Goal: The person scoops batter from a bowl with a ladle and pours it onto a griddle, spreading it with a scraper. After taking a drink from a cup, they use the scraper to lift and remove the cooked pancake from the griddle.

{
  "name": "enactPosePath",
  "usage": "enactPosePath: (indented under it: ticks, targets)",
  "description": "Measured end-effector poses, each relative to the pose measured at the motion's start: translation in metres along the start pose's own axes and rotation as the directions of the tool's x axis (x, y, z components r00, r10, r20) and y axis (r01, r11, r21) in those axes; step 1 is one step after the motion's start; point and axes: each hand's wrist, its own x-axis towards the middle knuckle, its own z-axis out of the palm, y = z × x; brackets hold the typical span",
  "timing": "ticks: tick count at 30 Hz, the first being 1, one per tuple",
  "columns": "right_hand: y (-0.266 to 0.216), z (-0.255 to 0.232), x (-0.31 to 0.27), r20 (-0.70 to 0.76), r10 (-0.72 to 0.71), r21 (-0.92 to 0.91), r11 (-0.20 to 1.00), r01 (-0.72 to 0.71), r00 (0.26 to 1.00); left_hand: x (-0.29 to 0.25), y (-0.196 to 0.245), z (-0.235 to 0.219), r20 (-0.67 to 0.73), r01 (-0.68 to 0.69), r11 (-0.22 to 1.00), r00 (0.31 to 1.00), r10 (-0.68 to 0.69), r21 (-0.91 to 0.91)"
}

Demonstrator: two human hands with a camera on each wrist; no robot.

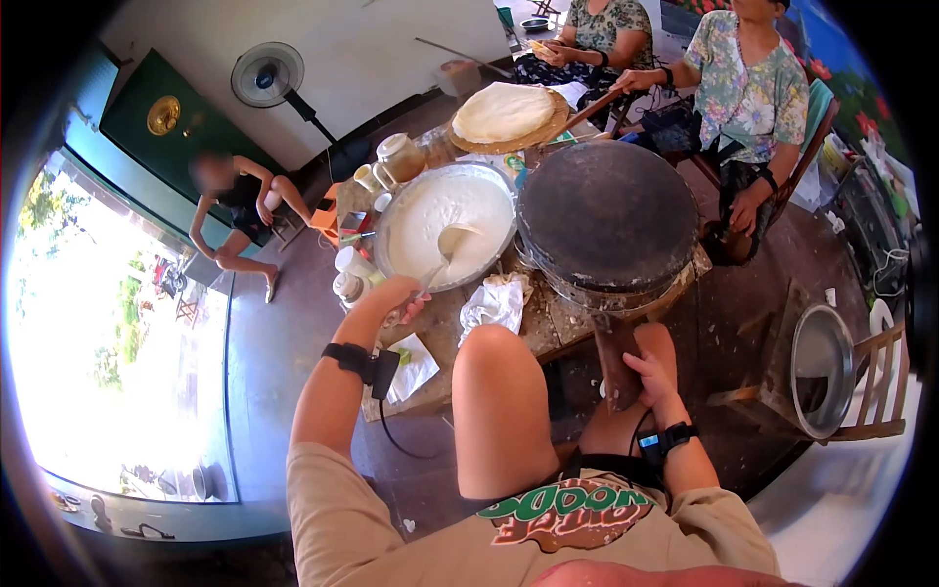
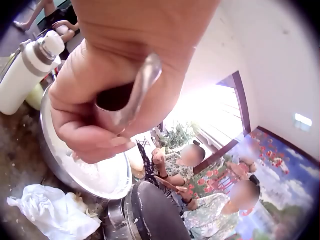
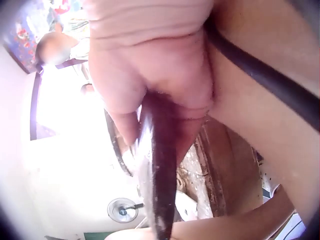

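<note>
My left hand grips the metal handle of a ladle, whose bowl rests in white batter inside a wide metal basin. In the left wrist view, fingers curl round the hollow handle end. My right hand holds a flat, dark brown wooden blade low beside my right leg, below the table edge. Seen from the right wrist, that blade appears edge-on, thumb and fingers on either side. A round black griddle stands right of the basin, its surface bare.
A crumpled white cloth lies before the basin. Jars and a jug stand behind. One seated person holds the handle of a round tray bearing a large pale flatbread. Another metal basin rests on a chair at right.
</note>
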Motion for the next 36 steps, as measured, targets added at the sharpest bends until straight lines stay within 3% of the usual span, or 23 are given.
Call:
enactPosePath:
  ticks: [2,4,5,7,9,11,15,18,21,24,25,28,29,36]
  targets:
    - [-0.006,0.016,0.001,0.027,-0.079,-0.150,0.985,0.082,0.996,-0.004,-0.005,-0.003,0.094,0.128,0.957,0.990,-0.107,-0.260]
    - [-0.031,0.062,-0.004,0.115,-0.162,-0.321,0.928,0.191,0.980,-0.005,-0.020,-0.007,0.199,0.140,0.898,0.978,-0.059,-0.418]
    - [-0.043,0.073,0.005,0.111,-0.185,-0.460,0.862,0.215,0.977,-0.004,-0.029,-0.008,0.250,0.155,0.857,0.968,-0.032,-0.491]
    - [-0.068,0.104,0.026,0.150,-0.366,-0.649,0.665,0.370,0.919,0.002,-0.047,-0.010,0.325,0.163,0.794,0.945,0.045,-0.586]
    - [-0.100,0.153,0.044,0.101,-0.374,-0.591,0.723,0.358,0.922,0.008,-0.063,-0.013,0.393,0.202,0.715,0.913,0.109,-0.669]
    - [-0.119,0.183,0.077,0.121,-0.422,-0.620,0.675,0.400,0.898,0.008,-0.074,-0.009,0.422,0.194,0.680,0.888,0.185,-0.707]
    - [-0.136,0.244,0.157,0.152,-0.289,-0.577,0.750,0.323,0.945,0.014,-0.093,-0.009,0.453,0.205,0.600,0.841,0.297,-0.774]
    - [-0.115,0.259,0.246,0.167,-0.361,-0.813,0.476,0.335,0.918,0.014,-0.102,-0.009,0.458,0.206,0.577,0.824,0.334,-0.791]
    - [-0.090,0.281,0.301,0.074,-0.315,-0.849,0.477,0.225,0.946,0.012,-0.107,-0.009,0.417,0.153,0.601,0.847,0.329,-0.785]
    - [-0.070,0.302,0.325,-0.035,-0.187,-0.782,0.617,0.090,0.982,0.010,-0.108,-0.010,0.411,0.145,0.627,0.860,0.303,-0.765]
    - [-0.058,0.305,0.338,-0.041,-0.268,-0.823,0.556,0.120,0.963,0.008,-0.109,-0.011,0.411,0.132,0.642,0.858,0.307,-0.755]
    - [-0.049,0.320,0.351,-0.066,-0.097,-0.855,0.518,-0.006,0.993,0.004,-0.108,-0.011,0.385,0.087,0.684,0.874,0.296,-0.724]
    - [-0.045,0.322,0.354,-0.077,-0.117,-0.874,0.486,-0.010,0.990,0.002,-0.107,-0.011,0.365,0.068,0.690,0.884,0.293,-0.720]
    - [-0.044,0.296,0.354,-0.251,-0.034,-0.695,0.702,-0.156,0.967,-0.009,-0.101,-0.005,0.340,0.092,0.620,0.893,0.295,-0.779]
